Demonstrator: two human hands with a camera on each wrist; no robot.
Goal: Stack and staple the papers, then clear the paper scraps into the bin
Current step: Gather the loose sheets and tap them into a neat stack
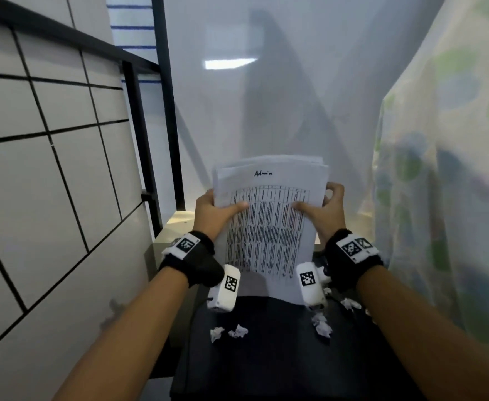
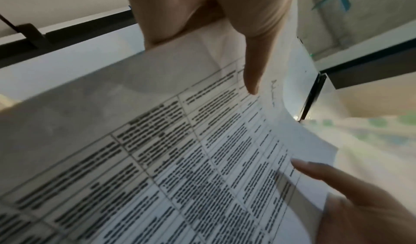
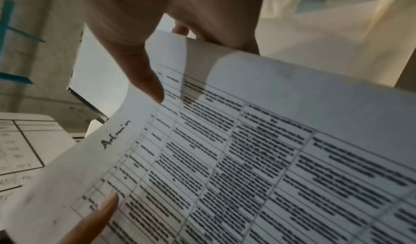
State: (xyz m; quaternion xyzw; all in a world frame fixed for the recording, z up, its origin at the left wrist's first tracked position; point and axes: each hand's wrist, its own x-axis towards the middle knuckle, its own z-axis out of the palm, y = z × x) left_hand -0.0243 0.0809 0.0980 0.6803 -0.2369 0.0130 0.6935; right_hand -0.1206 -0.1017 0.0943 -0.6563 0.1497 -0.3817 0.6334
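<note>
A stack of printed papers with a table and a handwritten heading stands upright, its bottom edge on a black surface. My left hand grips the stack's left edge, thumb across the front. My right hand grips the right edge the same way. In the left wrist view the papers fill the frame under the left hand. In the right wrist view the right hand pinches the papers. Crumpled paper scraps lie on the black surface, with another scrap to the right.
A white tiled wall with black lines rises on the left. A patterned cloth hangs on the right. Frosted glass with a black frame stands ahead. A pale table edge shows behind the papers.
</note>
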